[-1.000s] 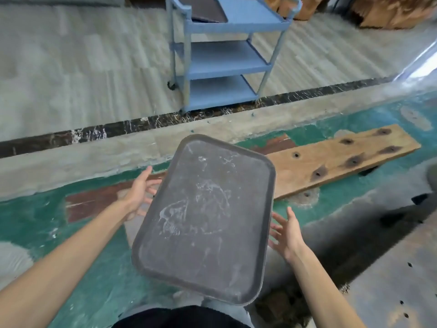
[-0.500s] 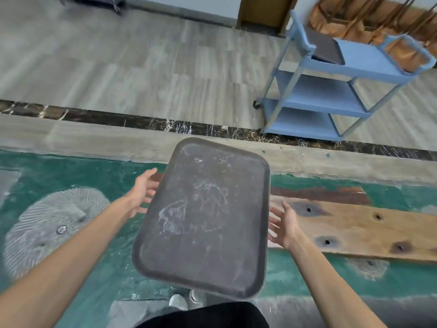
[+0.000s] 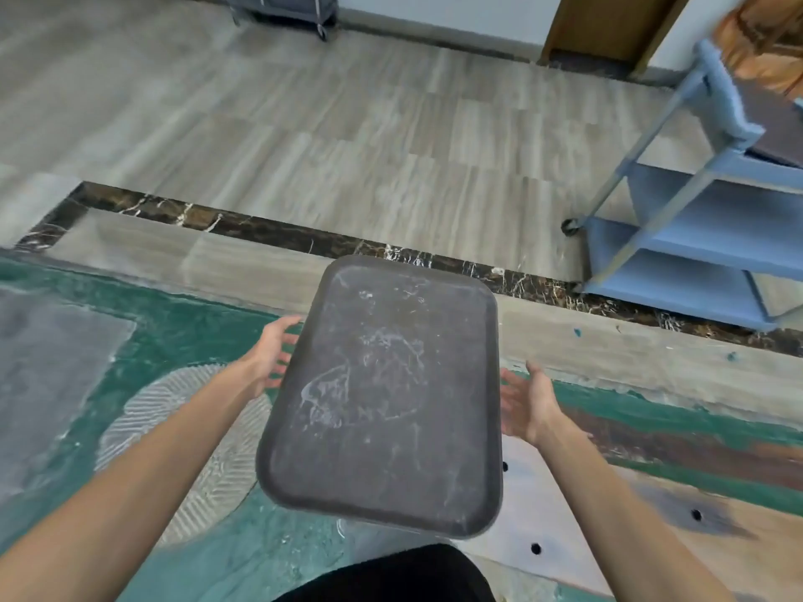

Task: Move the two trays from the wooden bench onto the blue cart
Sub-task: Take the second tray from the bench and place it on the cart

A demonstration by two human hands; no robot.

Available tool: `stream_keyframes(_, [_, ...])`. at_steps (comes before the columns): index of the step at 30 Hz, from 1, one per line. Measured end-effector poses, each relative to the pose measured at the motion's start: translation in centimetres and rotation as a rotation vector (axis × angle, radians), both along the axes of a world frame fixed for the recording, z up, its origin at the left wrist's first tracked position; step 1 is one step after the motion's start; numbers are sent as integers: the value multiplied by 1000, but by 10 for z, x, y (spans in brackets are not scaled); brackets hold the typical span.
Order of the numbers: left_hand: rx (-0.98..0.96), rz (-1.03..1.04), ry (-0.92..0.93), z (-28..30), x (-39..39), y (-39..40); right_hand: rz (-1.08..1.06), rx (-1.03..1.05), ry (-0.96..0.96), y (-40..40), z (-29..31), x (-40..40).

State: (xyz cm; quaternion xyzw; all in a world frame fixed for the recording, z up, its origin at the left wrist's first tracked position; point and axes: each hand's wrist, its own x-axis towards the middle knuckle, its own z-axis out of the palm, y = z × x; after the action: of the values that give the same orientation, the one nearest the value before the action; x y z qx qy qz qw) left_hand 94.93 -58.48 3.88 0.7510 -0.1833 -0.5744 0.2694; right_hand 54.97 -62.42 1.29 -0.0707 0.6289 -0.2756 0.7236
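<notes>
A dark grey scuffed tray (image 3: 386, 397) hovers flat in front of my chest, above the green floor. My left hand (image 3: 269, 354) supports its left edge and my right hand (image 3: 528, 406) its right edge, both with fingers spread and reaching under it. The blue cart (image 3: 717, 236) with three shelves stands at the far right on the wood-look floor, partly cut off. A second dark tray (image 3: 778, 136) lies on its top shelf. The wooden bench (image 3: 704, 540), a plank with dark holes, lies at the lower right.
A dark marble strip (image 3: 269, 230) and a grey curb separate the green painted floor from the wood-look floor. A grey wheeled cart (image 3: 282, 6) stands at the top, and a brown door frame (image 3: 608, 23) at the upper right.
The view has swung left: the blue cart and the bench have slid to the right edge. The tray stays held level between both hands.
</notes>
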Motion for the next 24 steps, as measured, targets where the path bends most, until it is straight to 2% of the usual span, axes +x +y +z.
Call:
stream_keyframes(10, [64, -28, 80, -9, 26, -159, 5, 25, 163, -135, 7, 17])
stream_keyframes(20, [127, -199, 129, -27, -34, -366, -272, 73, 176, -240, -21, -38])
stream_keyframes(24, [130, -311, 127, -16, -75, -452, -401, 101, 214, -282, -10, -57])
